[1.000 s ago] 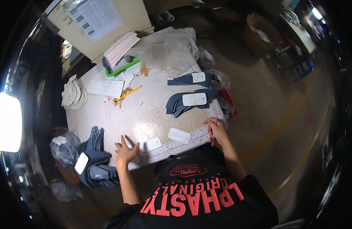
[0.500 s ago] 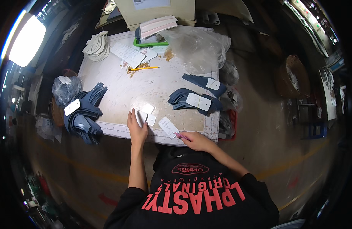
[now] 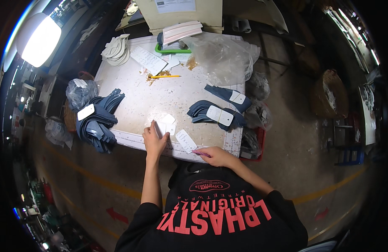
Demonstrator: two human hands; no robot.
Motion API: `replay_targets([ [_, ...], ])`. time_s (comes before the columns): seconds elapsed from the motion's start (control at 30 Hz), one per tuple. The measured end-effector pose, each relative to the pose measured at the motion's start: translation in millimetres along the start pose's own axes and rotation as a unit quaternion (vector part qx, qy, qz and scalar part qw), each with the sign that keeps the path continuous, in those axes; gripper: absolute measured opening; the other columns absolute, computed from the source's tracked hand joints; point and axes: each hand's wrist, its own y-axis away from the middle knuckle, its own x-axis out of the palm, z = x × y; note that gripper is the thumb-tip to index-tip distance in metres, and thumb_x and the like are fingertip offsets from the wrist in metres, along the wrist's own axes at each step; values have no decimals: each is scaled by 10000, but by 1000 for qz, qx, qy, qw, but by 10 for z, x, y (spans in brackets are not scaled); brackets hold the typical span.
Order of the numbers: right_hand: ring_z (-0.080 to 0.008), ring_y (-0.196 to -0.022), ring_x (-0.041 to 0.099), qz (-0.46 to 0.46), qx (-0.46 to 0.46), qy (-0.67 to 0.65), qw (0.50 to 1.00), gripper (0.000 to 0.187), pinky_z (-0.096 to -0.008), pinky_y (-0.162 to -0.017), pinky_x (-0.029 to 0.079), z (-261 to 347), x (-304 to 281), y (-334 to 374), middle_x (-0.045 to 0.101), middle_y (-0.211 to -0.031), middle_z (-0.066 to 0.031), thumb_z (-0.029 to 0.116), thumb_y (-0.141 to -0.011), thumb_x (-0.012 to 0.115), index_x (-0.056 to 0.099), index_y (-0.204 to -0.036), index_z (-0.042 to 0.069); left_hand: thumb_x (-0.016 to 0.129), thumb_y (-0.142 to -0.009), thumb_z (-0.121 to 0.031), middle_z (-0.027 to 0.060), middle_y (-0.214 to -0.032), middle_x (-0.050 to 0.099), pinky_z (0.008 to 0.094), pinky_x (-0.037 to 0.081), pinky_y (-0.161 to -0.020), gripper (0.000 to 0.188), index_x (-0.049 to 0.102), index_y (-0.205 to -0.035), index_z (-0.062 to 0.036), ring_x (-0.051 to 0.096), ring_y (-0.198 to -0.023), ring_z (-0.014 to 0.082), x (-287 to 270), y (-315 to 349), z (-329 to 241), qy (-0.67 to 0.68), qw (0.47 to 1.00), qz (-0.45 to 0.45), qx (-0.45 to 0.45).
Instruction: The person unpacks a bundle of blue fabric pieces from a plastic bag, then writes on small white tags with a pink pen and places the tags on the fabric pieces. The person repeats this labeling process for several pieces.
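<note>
My left hand (image 3: 155,140) is at the table's near edge, thumb and fingers around a white tag (image 3: 161,126). More white tags (image 3: 171,127) lie partly under and beside it. My right hand (image 3: 219,157) holds a purple pen (image 3: 201,153), its tip end by the lower edge of a white tag with handwriting (image 3: 186,140). Right of these lie two bundles of dark blue fabric pieces, the nearer (image 3: 202,111) and the farther (image 3: 222,92), each with a white tag. At the table's left edge hangs a larger blue fabric bundle (image 3: 97,126), also tagged.
On the white table (image 3: 139,101) lie a yellow pencil (image 3: 165,77), tan rubber bands (image 3: 152,80), written papers (image 3: 148,60) and a green tray (image 3: 173,51). White fabric pieces (image 3: 116,50) sit far left, a clear plastic bag (image 3: 223,54) far right. A red crate (image 3: 257,147) stands beside the table.
The tag in my left hand, tilted up before, now looks flatter. My right hand stays with the pen by the written tag, the pen lying slightly lower. The whole view has shifted a little.
</note>
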Motion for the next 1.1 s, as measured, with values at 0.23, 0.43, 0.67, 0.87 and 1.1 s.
replay_targets([
  [0.23,-529,-991,742,5,170,147,974,540,-575,-889,586,338,-75,-45,761,-1072,-341,241,-1083,596,561,-1601,93,961,-797,-467,250,-1337,622,541,519,-1047,917,590,-1501,-11,593,-1215,465,45,-42,-58,-36,999,-12,5],
  [0.43,-549,-1018,734,-74,139,140,977,516,-605,-906,570,541,-118,-97,747,-1060,-375,262,-1086,602,566,-1536,11,944,-819,-469,265,-1443,556,543,488,-1094,973,547,-1554,29,524,-1298,459,35,21,24,-20,997,-34,69],
  [0.67,-514,-1041,736,-73,128,157,977,422,-566,-915,575,673,176,-642,767,-1105,-315,254,-1078,623,647,-1427,18,998,-730,-453,175,-1248,668,537,537,-998,796,641,-1310,-42,630,-1202,407,-115,-136,156,3,991,86,105],
  [0.87,-469,-1060,744,-120,164,181,962,533,-525,-941,578,623,730,-1134,740,-1211,-327,248,-1058,658,573,-1506,-28,1011,-731,-383,271,-1308,592,536,566,-1001,765,617,-1222,51,574,-1221,470,-95,-261,256,22,983,123,132],
  [1.1,-385,-1143,709,-223,148,112,957,652,-470,-1018,560,536,1072,-1565,686,-1309,-259,205,-1049,704,464,-1606,-35,915,-868,-210,282,-1063,742,526,577,-917,578,570,-1283,-2,744,-1040,454,-243,-559,740,275,939,168,116],
])
